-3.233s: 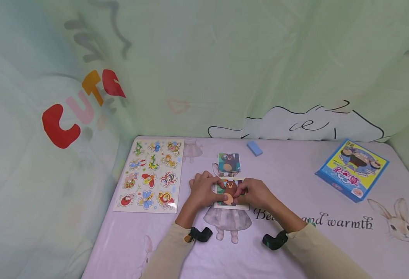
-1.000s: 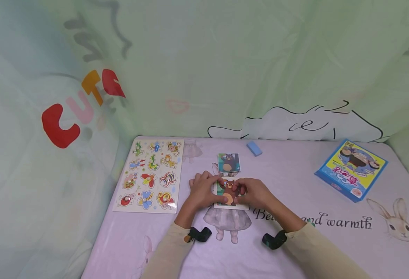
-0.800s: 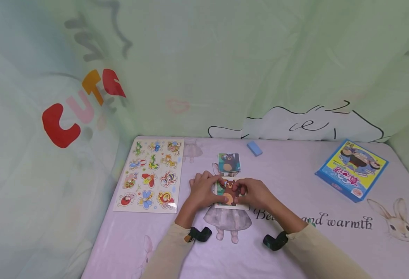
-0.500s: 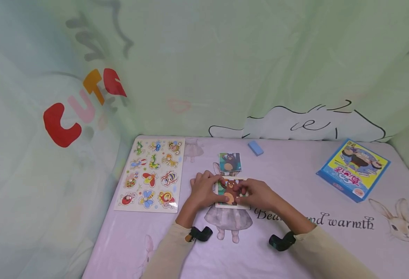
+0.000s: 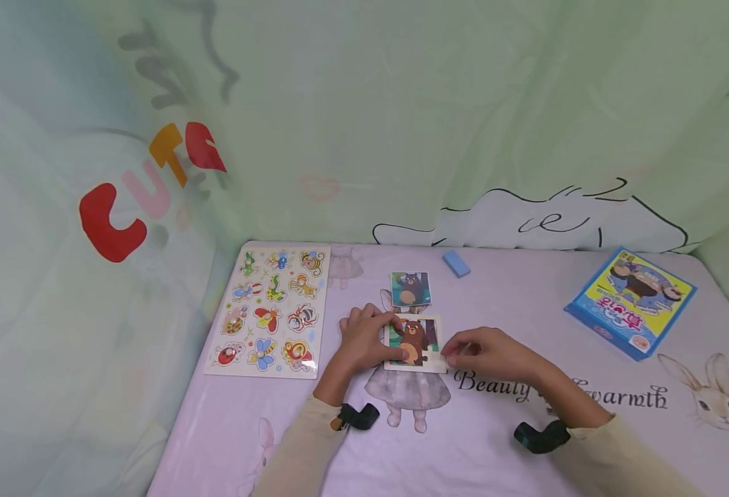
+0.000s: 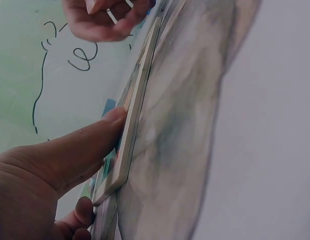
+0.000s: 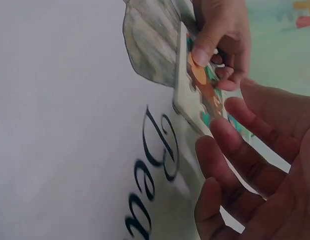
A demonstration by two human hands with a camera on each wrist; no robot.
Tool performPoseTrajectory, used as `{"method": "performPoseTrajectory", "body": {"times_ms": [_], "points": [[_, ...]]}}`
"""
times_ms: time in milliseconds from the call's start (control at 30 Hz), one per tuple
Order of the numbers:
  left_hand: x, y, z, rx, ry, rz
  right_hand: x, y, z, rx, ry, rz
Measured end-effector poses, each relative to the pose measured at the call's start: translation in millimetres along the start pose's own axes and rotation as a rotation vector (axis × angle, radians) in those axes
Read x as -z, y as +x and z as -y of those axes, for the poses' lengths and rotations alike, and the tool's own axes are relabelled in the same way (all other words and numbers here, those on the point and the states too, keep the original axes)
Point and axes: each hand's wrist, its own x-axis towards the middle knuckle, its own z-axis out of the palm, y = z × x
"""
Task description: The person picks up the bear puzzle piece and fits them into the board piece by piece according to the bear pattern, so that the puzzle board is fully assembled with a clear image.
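Note:
A small framed jigsaw puzzle (image 5: 413, 342) with a brown bear lies at mid-table. Pale bare backing shows at its lower right, beside a knobbed piece edge. My left hand (image 5: 364, 338) holds the puzzle by its left side; in the left wrist view the thumb (image 6: 112, 117) presses on the face and fingertips lie by the edge. My right hand (image 5: 495, 355) hovers at the puzzle's right edge. In the right wrist view its fingers (image 7: 234, 145) are loosely bent, with nothing between them. A bear picture card (image 5: 410, 289) lies just beyond the puzzle.
An insect puzzle board (image 5: 268, 314) lies at the left of the table. A blue block (image 5: 455, 264) sits near the back edge. At the back right lies a blue and yellow box (image 5: 633, 300). Draped cloth (image 5: 364, 124) rises behind the table.
My right hand has left the puzzle's face and moved right, past the frame's edge. This uncovers the right part of the puzzle. The left hand keeps its place.

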Motion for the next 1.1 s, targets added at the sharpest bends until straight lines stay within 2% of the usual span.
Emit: {"method": "performPoseTrajectory", "body": {"times_ms": [267,600,833,1100], "points": [[0.3,-0.2,-0.3,-0.007,0.008,0.001,23,-25.3,-11,0.026,-0.010,0.006],[0.3,-0.2,-0.3,0.005,0.014,0.009,43,-53.3,-41,0.027,-0.012,0.010],[-0.3,-0.3,0.0,0.008,0.016,0.011,50,-67.4,-61,-0.019,0.034,0.075],[-0.3,0.2,0.6,0.007,0.009,0.013,54,-77.8,-83,-0.082,0.009,0.098]]}}
